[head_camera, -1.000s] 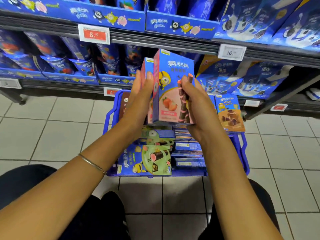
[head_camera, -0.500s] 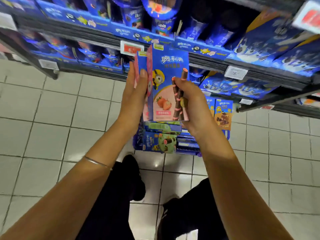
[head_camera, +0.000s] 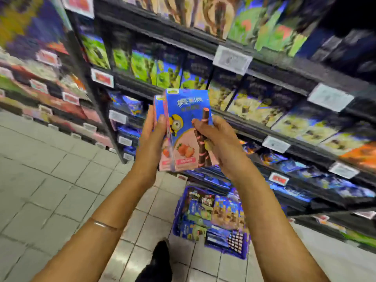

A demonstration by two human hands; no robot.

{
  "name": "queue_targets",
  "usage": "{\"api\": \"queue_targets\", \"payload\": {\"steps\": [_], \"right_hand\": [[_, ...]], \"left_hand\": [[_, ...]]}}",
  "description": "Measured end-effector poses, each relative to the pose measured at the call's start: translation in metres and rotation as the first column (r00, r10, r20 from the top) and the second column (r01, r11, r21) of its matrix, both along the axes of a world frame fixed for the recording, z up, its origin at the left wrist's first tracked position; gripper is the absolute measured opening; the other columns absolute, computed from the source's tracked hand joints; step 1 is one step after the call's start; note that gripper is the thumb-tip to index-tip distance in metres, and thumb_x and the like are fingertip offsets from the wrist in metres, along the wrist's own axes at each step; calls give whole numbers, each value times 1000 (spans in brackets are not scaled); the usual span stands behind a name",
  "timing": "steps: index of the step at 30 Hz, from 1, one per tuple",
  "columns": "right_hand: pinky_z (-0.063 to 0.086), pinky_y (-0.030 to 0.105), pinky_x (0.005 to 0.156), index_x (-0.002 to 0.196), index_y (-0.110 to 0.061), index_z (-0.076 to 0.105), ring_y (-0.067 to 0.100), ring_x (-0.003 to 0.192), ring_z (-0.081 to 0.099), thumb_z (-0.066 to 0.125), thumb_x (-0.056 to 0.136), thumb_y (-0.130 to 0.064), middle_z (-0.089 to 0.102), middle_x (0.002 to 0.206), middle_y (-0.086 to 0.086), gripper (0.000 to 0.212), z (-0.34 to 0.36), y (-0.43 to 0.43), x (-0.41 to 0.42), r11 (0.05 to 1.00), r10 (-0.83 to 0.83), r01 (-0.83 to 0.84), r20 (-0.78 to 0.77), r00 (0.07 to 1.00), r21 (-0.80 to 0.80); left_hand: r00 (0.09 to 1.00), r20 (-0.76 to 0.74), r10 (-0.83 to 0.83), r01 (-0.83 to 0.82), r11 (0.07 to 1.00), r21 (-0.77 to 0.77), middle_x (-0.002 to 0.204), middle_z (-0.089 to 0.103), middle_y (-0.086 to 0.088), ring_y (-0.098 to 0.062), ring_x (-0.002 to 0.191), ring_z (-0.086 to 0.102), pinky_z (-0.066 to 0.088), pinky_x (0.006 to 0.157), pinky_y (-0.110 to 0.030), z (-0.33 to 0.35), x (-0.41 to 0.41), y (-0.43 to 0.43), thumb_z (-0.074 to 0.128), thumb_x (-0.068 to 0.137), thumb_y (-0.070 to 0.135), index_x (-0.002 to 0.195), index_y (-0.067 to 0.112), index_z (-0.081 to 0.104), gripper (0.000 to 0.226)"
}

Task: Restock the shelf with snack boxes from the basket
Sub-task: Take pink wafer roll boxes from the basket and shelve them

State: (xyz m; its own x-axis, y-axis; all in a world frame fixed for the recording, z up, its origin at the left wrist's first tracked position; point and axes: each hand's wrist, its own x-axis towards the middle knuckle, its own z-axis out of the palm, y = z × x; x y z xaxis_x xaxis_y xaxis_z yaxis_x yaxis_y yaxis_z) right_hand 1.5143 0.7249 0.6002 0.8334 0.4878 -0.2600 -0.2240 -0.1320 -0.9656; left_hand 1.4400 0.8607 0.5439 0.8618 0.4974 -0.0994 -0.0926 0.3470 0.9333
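My left grip (head_camera: pixel 151 137) and right grip (head_camera: pixel 218 143) clasp the upright snack boxes (head_camera: pixel 184 129) by their side edges, before the shelf (head_camera: pixel 280 78) and above the basket (head_camera: pixel 176 218) (light, stiff, slick card, I judge; squeeze edges, not panels).

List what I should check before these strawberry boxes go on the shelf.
1. Grip on the strawberry snack boxes: ok; the left hand holds their left side and the right hand wraps the right edge.
2. Boxes upright, fronts facing the person: ok.
3. Box count: cannot tell; at least two show.
4. Matching strawberry slot on the shelf: cannot tell; the view is blurred.
5. Basket out of the path: ok; it sits on the floor, below the hands.
6. Shoe apart from the basket: ok.
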Motion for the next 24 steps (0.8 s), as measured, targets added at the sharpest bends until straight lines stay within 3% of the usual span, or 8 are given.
{"api": "queue_targets", "payload": {"steps": [2, 4, 5, 9, 11, 15, 21, 24], "right_hand": [[51, 47, 75, 100, -7, 58, 23, 78, 61, 76, 72, -42, 65, 86, 19, 48, 44, 19, -4, 999, 41, -43, 46, 998, 30], [51, 33, 63, 99, -11, 58, 14, 66, 60, 76, 74, -38, 67, 75, 5, 41, 78, 36, -8, 992, 73, -82, 103, 992, 96], [49, 32, 63, 98, -12, 59, 13, 65, 60, 76, 74, -37, 66, 75, 3, 38, 91, 44, -10, 988, 80, -96, 139, 987, 119], [53, 47, 91, 108, -6, 64, 26, 87, 68, 77, 78, -34, 74, 97, 13, 43, 136, 68, -12, 973, 96, -140, 230, 968, 182], [53, 47, 94, 111, -2, 63, 27, 90, 70, 77, 79, -34, 75, 101, 13, 47, 153, 78, -11, 966, 84, -140, 252, 964, 215], [51, 42, 81, 97, 4, 58, 22, 80, 67, 77, 76, -34, 70, 85, 7, 48, 176, 102, 0, 958, 37, -121, 307, 951, 261], [47, 29, 69, 92, -11, 59, 9, 68, 62, 75, 78, -38, 68, 71, -8, 34, 208, 152, 29, 943, 1, -135, 401, 916, 304], [50, 37, 70, 77, -18, 67, 17, 70, 63, 75, 78, -37, 69, 73, -1, 20, 227, 186, 45, 937, -42, -114, 432, 901, 330]], "left_hand": [[996, 66, 53, -54, 999, 3, 159, 55, -11, -36, 144, 56, 41, 120, -64, 41, -6, 17, 50, 109, 40, 166, 17, 34, 63], [983, 163, 80, -84, 996, 20, 153, 60, -18, -44, 141, 56, 43, 117, -66, 75, -9, 35, 52, 106, 38, 162, 10, 38, 64], [977, 197, 86, -93, 995, 27, 152, 60, -19, -46, 140, 56, 45, 116, -65, 91, -11, 44, 53, 104, 39, 162, 9, 39, 66], [963, 256, 87, -108, 992, 68, 155, 59, -10, -37, 137, 62, 54, 107, -54, 142, -15, 76, 55, 109, 43, 167, 19, 31, 67], [959, 277, 62, -90, 992, 91, 153, 62, -10, -36, 135, 64, 54, 109, -56, 159, -12, 87, 51, 112, 41, 166, 19, 33, 61], [958, 284, 32, -61, 994, 93, 148, 66, -12, -39, 132, 66, 52, 110, -59, 185, 3, 110, 57, 105, 48, 162, 18, 41, 67], [960, 278, 33, -62, 993, 96, 158, 54, -15, -38, 140, 59, 45, 118, -61, 227, 37, 166, 64, 93, 55, 162, 11, 40, 85], [953, 304, 8, -45, 992, 117, 153, 59, -18, -43, 137, 60, 45, 116, -65, 250, 58, 202, 57, 106, 48, 159, 8, 44, 68]]}}
